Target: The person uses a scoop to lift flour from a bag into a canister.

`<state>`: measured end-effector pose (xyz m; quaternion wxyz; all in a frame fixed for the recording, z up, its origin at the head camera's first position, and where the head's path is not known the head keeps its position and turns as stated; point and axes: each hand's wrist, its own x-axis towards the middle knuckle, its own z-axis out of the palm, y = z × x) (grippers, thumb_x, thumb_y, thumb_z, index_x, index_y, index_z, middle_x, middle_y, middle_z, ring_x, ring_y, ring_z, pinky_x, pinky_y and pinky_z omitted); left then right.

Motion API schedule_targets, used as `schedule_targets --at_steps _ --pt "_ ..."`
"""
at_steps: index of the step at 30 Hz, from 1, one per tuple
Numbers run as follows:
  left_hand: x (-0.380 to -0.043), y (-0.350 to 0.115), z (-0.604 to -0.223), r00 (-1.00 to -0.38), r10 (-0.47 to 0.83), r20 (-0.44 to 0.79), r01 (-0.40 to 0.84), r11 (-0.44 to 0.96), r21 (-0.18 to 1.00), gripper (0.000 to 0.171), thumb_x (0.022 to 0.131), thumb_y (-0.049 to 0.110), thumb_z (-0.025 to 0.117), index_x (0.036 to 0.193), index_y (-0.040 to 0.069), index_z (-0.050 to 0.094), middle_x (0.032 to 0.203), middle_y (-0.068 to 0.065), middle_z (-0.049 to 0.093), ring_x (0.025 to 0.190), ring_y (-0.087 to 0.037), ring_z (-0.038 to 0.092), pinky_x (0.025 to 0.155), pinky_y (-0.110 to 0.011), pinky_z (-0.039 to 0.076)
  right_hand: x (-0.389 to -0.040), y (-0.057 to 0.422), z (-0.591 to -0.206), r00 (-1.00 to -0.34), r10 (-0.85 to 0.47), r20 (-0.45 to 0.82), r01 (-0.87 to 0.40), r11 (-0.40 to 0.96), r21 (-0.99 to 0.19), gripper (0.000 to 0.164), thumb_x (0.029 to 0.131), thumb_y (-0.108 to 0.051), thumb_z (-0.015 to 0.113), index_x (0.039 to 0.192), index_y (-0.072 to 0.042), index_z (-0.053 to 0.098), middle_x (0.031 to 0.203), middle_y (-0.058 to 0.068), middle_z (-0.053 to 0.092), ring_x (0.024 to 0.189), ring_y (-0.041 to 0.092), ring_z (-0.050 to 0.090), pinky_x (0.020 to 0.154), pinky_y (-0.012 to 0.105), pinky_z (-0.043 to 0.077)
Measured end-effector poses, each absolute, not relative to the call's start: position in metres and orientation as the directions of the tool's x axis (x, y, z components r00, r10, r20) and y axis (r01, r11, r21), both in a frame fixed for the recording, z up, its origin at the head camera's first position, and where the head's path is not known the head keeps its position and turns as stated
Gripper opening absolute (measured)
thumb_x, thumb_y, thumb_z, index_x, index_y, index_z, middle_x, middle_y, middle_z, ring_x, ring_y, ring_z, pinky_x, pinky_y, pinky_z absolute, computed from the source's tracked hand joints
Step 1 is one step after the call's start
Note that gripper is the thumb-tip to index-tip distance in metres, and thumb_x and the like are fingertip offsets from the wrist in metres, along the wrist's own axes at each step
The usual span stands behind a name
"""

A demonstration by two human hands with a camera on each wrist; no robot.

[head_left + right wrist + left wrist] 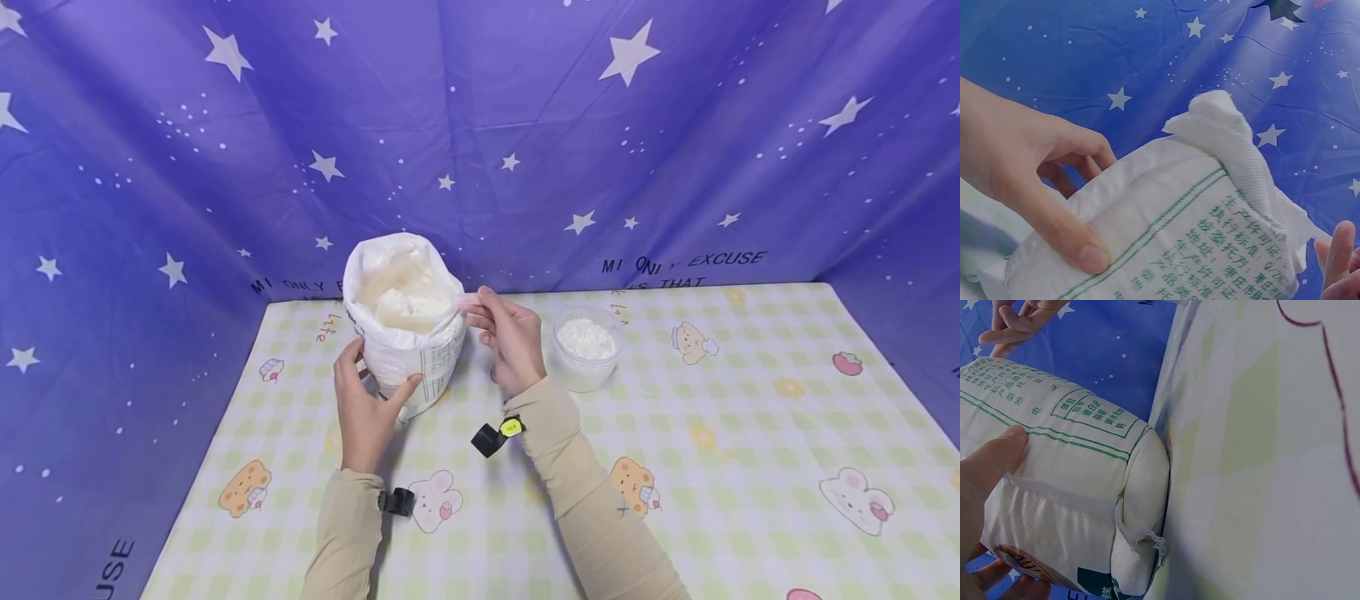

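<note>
A white woven flour bag [420, 358] with green print stands upright, its mouth rolled open. White flour [412, 304] fills it nearly to the rim. My left hand [367, 408] grips the bag low on its left side, thumb across the front and fingers round the far side. At the bag's right rim, my right hand [517, 337] pinches a thin pale pink handle [470, 299]; the far end is hidden in the bag. In the right wrist view, only fingers [1338, 256] of that hand show, beside the rolled edge.
Right of my right hand stands a clear round tub [587, 375] heaped with white powder [587, 338]. A green-checked cloth [750, 433] with cartoon prints covers the table. Close behind the table's back edge hangs a blue star-patterned curtain [525, 208].
</note>
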<state>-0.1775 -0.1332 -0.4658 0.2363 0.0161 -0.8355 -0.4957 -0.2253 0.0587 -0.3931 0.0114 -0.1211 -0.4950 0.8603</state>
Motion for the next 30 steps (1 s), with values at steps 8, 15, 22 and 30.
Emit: schedule_targets --at_steps 8,15,22,30 --pt "-0.177 -0.133 -0.467 -0.882 -0.26 0.394 0.218 0.516 0.828 0.093 0.072 0.025 0.09 0.146 0.007 0.036 0.141 -0.011 0.044 0.129 -0.023 0.044 0.109 -0.039 0.044 -0.224 0.071 -0.388 -0.973 0.133 -0.189 0.09 -0.535 -0.84 0.026 0.096 -0.023 0.067 0.111 -0.003 0.072 0.085 0.0 0.076 0.067 0.005 0.064 0.048 0.01 0.041" --pt "-0.176 -0.132 -0.465 -0.884 -0.26 0.388 0.213 0.515 0.83 0.092 0.073 0.025 0.089 0.146 0.008 0.036 0.14 -0.011 0.044 0.129 -0.023 0.043 0.109 -0.038 0.043 -0.218 0.088 -0.387 -0.976 0.129 -0.175 0.077 -0.547 -0.834 0.021 0.098 -0.022 0.064 0.11 -0.006 0.069 0.085 -0.001 0.076 0.067 0.004 0.063 0.05 0.011 0.043" --pt "-0.174 -0.131 -0.464 -0.886 -0.26 0.384 0.211 0.511 0.833 0.091 0.074 0.025 0.089 0.146 0.008 0.036 0.141 -0.011 0.044 0.13 -0.024 0.044 0.109 -0.039 0.043 -0.214 0.109 -0.387 -0.968 0.168 -0.185 0.06 -0.563 -0.824 0.013 0.097 -0.022 0.065 0.097 -0.012 0.074 0.083 -0.001 0.076 0.067 0.005 0.063 0.051 0.012 0.043" --pt "-0.174 -0.132 -0.466 -0.885 -0.262 0.385 0.211 0.512 0.833 0.092 0.074 0.024 0.089 0.147 0.007 0.036 0.141 -0.012 0.043 0.13 -0.026 0.043 0.109 -0.041 0.043 -0.205 0.133 -0.387 -0.964 0.205 -0.171 0.005 -0.626 -0.78 0.019 0.098 -0.02 0.064 0.095 -0.004 0.073 0.082 0.002 0.076 0.063 0.003 0.063 0.046 0.011 0.042"
